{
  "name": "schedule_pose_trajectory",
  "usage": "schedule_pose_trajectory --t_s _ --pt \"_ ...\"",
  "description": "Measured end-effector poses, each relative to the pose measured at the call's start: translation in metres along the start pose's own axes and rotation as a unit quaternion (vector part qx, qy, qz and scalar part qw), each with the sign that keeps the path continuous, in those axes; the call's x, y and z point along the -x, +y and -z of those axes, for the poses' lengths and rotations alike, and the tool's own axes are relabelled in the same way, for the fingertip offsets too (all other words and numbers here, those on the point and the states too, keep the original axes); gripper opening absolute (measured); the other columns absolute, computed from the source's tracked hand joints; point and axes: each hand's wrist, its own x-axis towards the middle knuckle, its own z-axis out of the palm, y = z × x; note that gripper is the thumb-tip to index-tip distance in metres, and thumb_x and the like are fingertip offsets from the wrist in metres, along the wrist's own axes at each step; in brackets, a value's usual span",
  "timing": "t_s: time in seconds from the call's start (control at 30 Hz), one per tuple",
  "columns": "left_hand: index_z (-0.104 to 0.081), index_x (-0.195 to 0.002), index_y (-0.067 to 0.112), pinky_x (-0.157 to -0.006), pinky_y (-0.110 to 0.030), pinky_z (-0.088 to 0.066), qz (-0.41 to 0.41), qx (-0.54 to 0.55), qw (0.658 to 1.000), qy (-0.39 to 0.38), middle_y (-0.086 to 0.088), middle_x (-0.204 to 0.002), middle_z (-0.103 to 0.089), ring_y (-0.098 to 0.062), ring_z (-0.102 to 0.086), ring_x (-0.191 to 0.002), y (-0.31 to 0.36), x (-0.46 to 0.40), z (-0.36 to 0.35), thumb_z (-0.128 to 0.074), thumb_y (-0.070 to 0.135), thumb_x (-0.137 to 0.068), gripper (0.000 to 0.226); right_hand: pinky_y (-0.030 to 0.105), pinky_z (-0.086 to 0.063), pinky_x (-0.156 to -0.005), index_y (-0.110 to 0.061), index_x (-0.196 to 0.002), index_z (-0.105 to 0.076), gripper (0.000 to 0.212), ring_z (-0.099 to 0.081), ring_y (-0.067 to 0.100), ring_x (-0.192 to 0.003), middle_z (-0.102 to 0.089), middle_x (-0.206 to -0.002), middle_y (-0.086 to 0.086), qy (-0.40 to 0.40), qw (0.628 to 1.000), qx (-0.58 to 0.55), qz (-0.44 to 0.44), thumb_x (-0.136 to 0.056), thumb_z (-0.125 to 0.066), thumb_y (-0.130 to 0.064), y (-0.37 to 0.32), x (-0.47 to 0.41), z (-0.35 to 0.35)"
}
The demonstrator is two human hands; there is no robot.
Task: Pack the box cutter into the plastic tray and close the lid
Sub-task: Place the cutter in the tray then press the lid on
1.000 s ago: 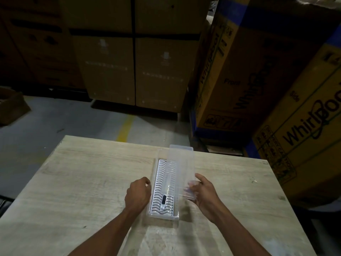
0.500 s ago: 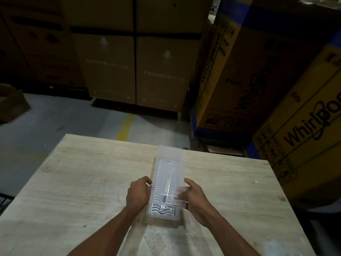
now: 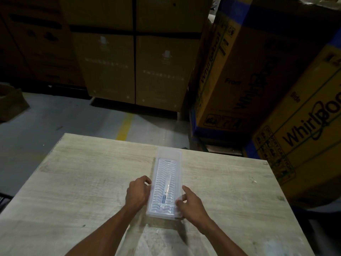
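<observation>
A long clear plastic tray (image 3: pixel 167 156) lies on the pale wooden table (image 3: pixel 83 182), its ribbed bottom visible through the clear lid (image 3: pixel 178 174) that lies flat over it. Inside, the slim white box cutter (image 3: pixel 167 189) rests lengthwise near the close end. My left hand (image 3: pixel 137 193) grips the tray's left wall with curled fingers. My right hand (image 3: pixel 190 204) holds the near right corner, thumb and fingers pressed on the lid's edge.
Tall cardboard appliance boxes (image 3: pixel 239 71) stand close behind the table's far right; another printed carton (image 3: pixel 304 135) leans at the right edge. More brown cartons (image 3: pixel 132 52) line the back. A grey floor with a yellow line (image 3: pixel 125 124) lies beyond the far edge.
The lid stood raised along the tray's right side; my right hand swung it leftward and down, and it now lies flat on the tray. My left hand stayed on the left wall.
</observation>
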Motion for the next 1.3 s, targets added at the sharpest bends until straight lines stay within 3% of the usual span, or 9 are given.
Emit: schedule_pose_trajectory --t_s 0.07,0.23,0.37,0.53,0.6,0.73,0.97,1.17,1.3 --pt "-0.068 -0.089 0.024 -0.067 -0.042 -0.064 -0.003 -0.001 1.0 -0.001 -0.004 -0.075 -0.074 -0.019 -0.071 -0.062 0.002 0.002 0.001 -0.063 0.026 -0.089 0.006 0.045 -0.062 -0.086 -0.015 -0.136 -0.052 0.044 -0.068 0.022 -0.098 -0.063 -0.101 -0.003 0.005 1.0 0.022 0.012 -0.092 -0.059 -0.012 -0.001 -0.001 -0.001" --pt "-0.069 -0.093 0.024 -0.066 -0.043 -0.064 0.003 -0.001 1.0 0.006 -0.004 -0.081 -0.075 -0.02 -0.071 -0.065 0.0 0.003 0.001 -0.047 0.011 -0.093 0.025 0.03 -0.055 -0.087 -0.015 -0.136 -0.053 0.044 -0.064 0.018 -0.101 -0.065 -0.112 0.005 0.019 0.996 0.087 0.022 -0.093 -0.062 -0.021 0.002 -0.003 -0.003" --pt "-0.067 -0.09 0.02 -0.068 -0.045 -0.063 0.001 0.01 1.0 0.014 -0.004 -0.082 -0.073 -0.023 -0.07 -0.067 -0.001 0.004 0.001 -0.044 0.028 -0.095 0.025 0.026 -0.045 -0.087 -0.013 -0.139 -0.053 0.049 -0.057 0.017 -0.103 -0.06 -0.112 0.006 0.023 0.991 0.135 0.007 -0.093 -0.061 -0.026 0.009 -0.006 -0.005" --pt "-0.069 -0.091 0.022 -0.071 -0.043 -0.063 0.0 0.024 1.0 0.005 0.001 -0.083 -0.074 -0.021 -0.071 -0.074 -0.003 0.007 0.002 -0.051 0.055 -0.085 0.038 0.04 -0.056 -0.092 -0.008 -0.131 -0.059 0.041 -0.068 0.022 -0.098 -0.069 -0.1 0.005 0.024 0.993 0.11 -0.022 -0.092 -0.061 -0.023 0.019 -0.006 -0.003" --pt "-0.069 -0.09 0.026 -0.071 -0.043 -0.063 0.004 0.021 1.0 -0.005 0.004 -0.083 -0.073 -0.02 -0.071 -0.077 -0.003 0.008 0.003 -0.059 0.057 -0.076 0.036 0.034 -0.058 -0.084 -0.009 -0.125 -0.06 0.037 -0.072 0.02 -0.09 -0.074 -0.092 0.003 0.018 0.995 0.089 -0.048 -0.091 -0.063 -0.022 0.019 -0.004 -0.001" --pt "-0.068 -0.09 0.027 -0.073 -0.042 -0.063 0.004 0.007 1.0 -0.02 0.005 -0.081 -0.072 -0.02 -0.072 -0.077 -0.003 0.008 0.005 -0.067 0.049 -0.071 0.029 0.016 -0.051 -0.063 -0.012 -0.111 -0.067 0.026 -0.074 0.017 -0.085 -0.076 -0.095 0.004 0.005 0.994 0.075 -0.079 -0.089 -0.068 -0.027 0.023 -0.004 -0.001" --pt "-0.066 -0.09 0.023 -0.068 -0.043 -0.064 0.025 0.035 0.997 -0.069 -0.005 -0.087 -0.074 -0.024 -0.074 -0.074 0.0 0.01 0.011 -0.076 0.037 -0.074 0.024 0.038 -0.065 -0.068 -0.006 -0.09 -0.07 0.014 -0.076 0.022 -0.062 -0.078 -0.076 0.014 0.0 0.995 0.035 -0.092 -0.088 -0.072 -0.02 0.031 -0.003 -0.005" --pt "-0.067 -0.09 0.007 -0.05 -0.031 -0.06 0.055 0.076 0.989 -0.11 -0.017 -0.08 -0.076 -0.026 -0.075 -0.062 -0.002 0.018 0.018 -0.081 0.017 -0.079 0.02 0.036 -0.062 -0.061 0.002 -0.095 -0.068 0.016 -0.07 0.018 -0.053 -0.077 -0.08 0.023 -0.002 0.995 0.01 -0.102 -0.09 -0.07 -0.013 0.027 -0.001 -0.006" --pt "-0.066 -0.081 -0.001 -0.052 -0.041 -0.063 0.07 0.105 0.985 -0.114 -0.02 -0.067 -0.072 -0.025 -0.066 -0.05 -0.01 0.02 0.016 -0.081 0.016 -0.08 0.022 0.033 -0.06 -0.054 0.007 -0.097 -0.065 0.021 -0.068 0.019 -0.052 -0.074 -0.069 0.019 -0.003 0.994 -0.011 -0.111 -0.091 -0.069 -0.013 0.026 0.002 -0.007"
